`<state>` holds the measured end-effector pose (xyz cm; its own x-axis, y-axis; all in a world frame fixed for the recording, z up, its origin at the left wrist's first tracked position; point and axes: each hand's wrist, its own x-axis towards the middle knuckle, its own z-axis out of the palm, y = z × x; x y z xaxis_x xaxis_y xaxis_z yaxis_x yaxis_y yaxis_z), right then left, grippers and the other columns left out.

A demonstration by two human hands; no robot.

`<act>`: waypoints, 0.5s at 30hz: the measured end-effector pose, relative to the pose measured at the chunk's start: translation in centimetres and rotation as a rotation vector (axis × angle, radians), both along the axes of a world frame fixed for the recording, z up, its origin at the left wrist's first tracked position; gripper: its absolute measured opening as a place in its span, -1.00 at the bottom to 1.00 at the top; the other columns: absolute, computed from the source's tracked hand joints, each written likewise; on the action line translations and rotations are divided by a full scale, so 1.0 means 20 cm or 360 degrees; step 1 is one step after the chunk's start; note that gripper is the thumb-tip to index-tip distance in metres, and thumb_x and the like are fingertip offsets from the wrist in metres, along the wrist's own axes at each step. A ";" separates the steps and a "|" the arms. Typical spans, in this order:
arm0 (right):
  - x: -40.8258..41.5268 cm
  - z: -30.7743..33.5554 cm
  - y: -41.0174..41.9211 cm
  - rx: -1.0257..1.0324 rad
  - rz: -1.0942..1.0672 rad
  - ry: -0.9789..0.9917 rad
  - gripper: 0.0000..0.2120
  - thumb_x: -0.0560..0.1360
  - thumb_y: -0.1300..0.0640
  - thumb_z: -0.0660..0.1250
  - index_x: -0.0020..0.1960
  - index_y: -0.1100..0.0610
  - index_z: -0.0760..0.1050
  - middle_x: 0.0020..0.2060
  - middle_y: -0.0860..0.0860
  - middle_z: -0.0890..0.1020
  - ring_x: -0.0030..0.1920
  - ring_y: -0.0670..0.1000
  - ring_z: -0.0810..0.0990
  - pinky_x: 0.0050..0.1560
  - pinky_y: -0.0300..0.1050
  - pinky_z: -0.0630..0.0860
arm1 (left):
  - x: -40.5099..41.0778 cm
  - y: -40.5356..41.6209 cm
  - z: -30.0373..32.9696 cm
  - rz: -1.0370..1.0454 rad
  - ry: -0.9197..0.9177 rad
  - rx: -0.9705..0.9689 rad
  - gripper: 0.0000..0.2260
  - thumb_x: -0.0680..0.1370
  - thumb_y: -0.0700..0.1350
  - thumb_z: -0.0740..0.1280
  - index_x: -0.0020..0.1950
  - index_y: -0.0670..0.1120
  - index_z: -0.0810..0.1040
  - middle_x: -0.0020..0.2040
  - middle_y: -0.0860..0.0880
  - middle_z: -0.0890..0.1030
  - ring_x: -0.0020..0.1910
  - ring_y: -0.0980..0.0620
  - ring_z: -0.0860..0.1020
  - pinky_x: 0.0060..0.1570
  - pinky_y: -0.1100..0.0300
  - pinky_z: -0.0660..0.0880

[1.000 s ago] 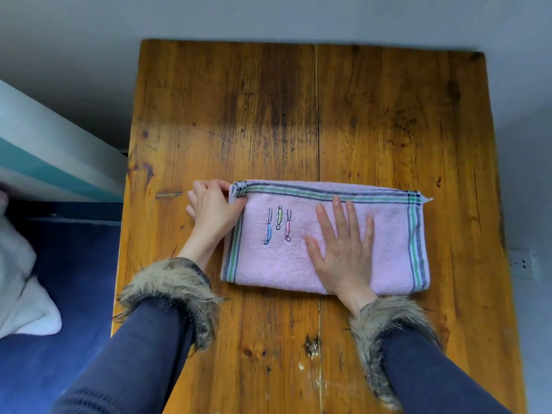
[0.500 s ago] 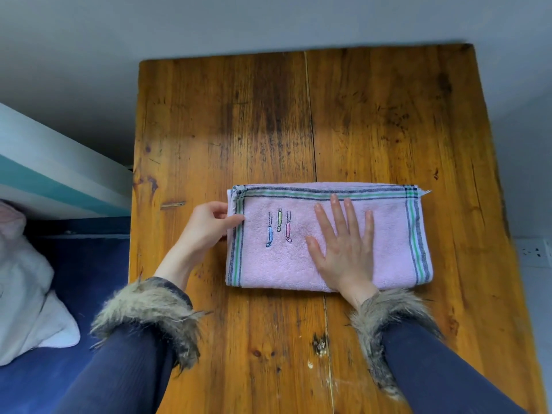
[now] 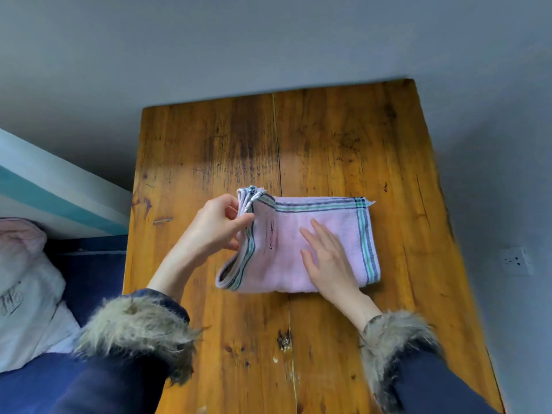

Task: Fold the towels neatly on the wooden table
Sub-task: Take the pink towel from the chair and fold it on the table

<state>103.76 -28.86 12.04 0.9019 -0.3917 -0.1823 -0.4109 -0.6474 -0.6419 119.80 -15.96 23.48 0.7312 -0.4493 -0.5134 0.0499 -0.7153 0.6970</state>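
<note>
**Nearly there: one more fold on the pink towel**

So far you have the pink towel [image 3: 298,249] lying in a folded rectangle near the middle of the wooden table [image 3: 209,150], its striped borders lined up along the far and right edges. By the look of it, the remaining step is the crosswise fold: bringing the left end over onto the right. After that it should only need smoothing. Other cloth lies off the table at your left, but you cannot tell from here whether those are more towels waiting.

Your left hand [image 3: 215,228] pinches the towel's left end, thumb and fingers closed on the stacked layers, and has that edge raised off the wood so the corners stand up in a small bunch. The wrist is bent, forearm coming in from the lower left.

Your right hand [image 3: 325,258] lies flat on the towel's middle, fingers straight and slightly spread, pointing away from you, pressing the cloth down as an anchor.
</note>
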 end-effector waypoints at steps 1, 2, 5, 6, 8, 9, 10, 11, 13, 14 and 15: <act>-0.06 0.03 -0.02 0.0093 -0.0050 -0.0026 -0.61 0.58 0.09 0.10 0.37 0.13 0.38 0.42 0.04 0.32 0.45 0.02 0.22 0.41 -0.20 0.04 | -0.03 -0.06 0.03 -0.0044 0.0010 -0.0009 -0.92 0.53 -0.16 0.31 -0.06 -0.17 0.47 -0.19 -0.13 0.56 -0.30 0.01 0.59 -0.34 0.10 0.61; -0.12 0.06 -0.04 0.0153 -0.0098 -0.0038 -0.63 0.56 0.10 0.10 0.31 0.15 0.45 0.36 0.05 0.41 0.39 0.03 0.32 0.36 -0.26 0.13 | -0.06 -0.13 0.06 -0.0086 0.0031 -0.0023 -0.91 0.53 -0.16 0.31 -0.06 -0.17 0.46 -0.17 -0.14 0.57 -0.30 -0.01 0.61 -0.35 0.08 0.61; -0.28 0.09 -0.12 0.0270 -0.0293 -0.0093 -0.70 0.54 0.20 0.14 0.18 0.20 0.55 0.15 0.05 0.57 0.19 0.02 0.52 0.20 -0.36 0.32 | -0.16 -0.34 0.07 -0.0148 0.0105 -0.0062 -0.87 0.53 -0.16 0.32 -0.02 -0.21 0.44 -0.14 -0.19 0.59 -0.32 -0.02 0.62 -0.36 0.07 0.61; -0.32 0.10 -0.16 0.0307 -0.0384 -0.0101 -0.74 0.55 0.25 0.17 0.15 0.20 0.56 0.10 0.05 0.59 0.13 0.00 0.55 0.13 -0.41 0.35 | -0.20 -0.42 0.05 -0.0143 0.0107 -0.0064 -0.86 0.53 -0.17 0.32 -0.02 -0.23 0.44 -0.13 -0.22 0.58 -0.33 -0.04 0.62 -0.37 0.07 0.61; -0.38 0.11 -0.23 0.0376 -0.0561 -0.0121 -0.77 0.55 0.29 0.20 0.11 0.19 0.58 0.01 0.03 0.61 0.02 -0.05 0.57 -0.02 -0.54 0.35 | -0.26 -0.55 -0.02 -0.0083 0.0107 -0.0056 -0.87 0.52 -0.19 0.32 -0.07 -0.23 0.41 -0.12 -0.24 0.56 -0.34 -0.09 0.62 -0.38 0.02 0.62; -0.41 0.12 -0.25 0.0426 -0.0636 -0.0128 -0.79 0.56 0.28 0.20 0.09 0.18 0.59 -0.03 0.01 0.62 -0.03 -0.08 0.56 -0.07 -0.56 0.35 | -0.30 -0.61 -0.06 -0.0040 0.0115 -0.0052 -0.88 0.52 -0.20 0.32 -0.12 -0.21 0.39 -0.14 -0.24 0.55 -0.35 -0.10 0.61 -0.36 -0.01 0.62; -0.43 0.13 -0.28 0.0506 -0.0698 -0.0120 -0.79 0.56 0.25 0.20 0.07 0.17 0.59 -0.06 -0.03 0.62 -0.05 -0.10 0.56 -0.07 -0.55 0.38 | -0.32 -0.66 -0.10 -0.0005 0.0122 -0.0040 -0.87 0.52 -0.21 0.32 -0.15 -0.18 0.38 -0.17 -0.22 0.55 -0.34 -0.09 0.61 -0.35 -0.01 0.62; -0.44 0.13 -0.30 0.0629 -0.0743 -0.0095 -0.80 0.57 0.21 0.19 0.07 0.14 0.58 -0.08 -0.06 0.62 -0.05 -0.11 0.57 -0.02 -0.48 0.44 | -0.35 -0.71 -0.15 0.0022 0.0127 -0.0029 -0.86 0.52 -0.22 0.32 -0.17 -0.16 0.38 -0.18 -0.20 0.55 -0.33 -0.08 0.61 -0.34 0.01 0.62; -0.45 0.13 -0.33 0.0899 -0.0788 -0.0029 -0.79 0.59 0.09 0.16 0.09 0.07 0.55 -0.07 -0.08 0.63 -0.02 -0.11 0.60 0.07 -0.19 0.55 | -0.39 -0.78 -0.23 0.0048 0.0112 -0.0002 -0.88 0.51 -0.22 0.32 -0.18 -0.15 0.39 -0.14 -0.21 0.58 -0.27 -0.10 0.62 -0.33 0.01 0.62; -0.46 0.12 -0.34 0.0982 -0.0799 -0.0011 -0.78 0.59 0.05 0.15 0.08 0.05 0.54 -0.07 -0.06 0.64 -0.02 -0.09 0.60 0.07 -0.09 0.57 | -0.41 -0.80 -0.27 0.0055 0.0094 0.0014 -0.90 0.50 -0.23 0.31 -0.17 -0.16 0.41 -0.12 -0.22 0.60 -0.25 -0.12 0.63 -0.32 0.00 0.62; -0.45 0.11 -0.35 0.1039 -0.0806 0.0002 -0.77 0.59 0.01 0.15 0.08 0.05 0.54 -0.07 -0.04 0.65 -0.02 -0.07 0.61 0.06 -0.04 0.58 | -0.43 -0.82 -0.31 0.0061 0.0071 0.0026 -0.92 0.50 -0.24 0.31 -0.16 -0.17 0.42 -0.11 -0.22 0.61 -0.24 -0.12 0.64 -0.31 -0.01 0.62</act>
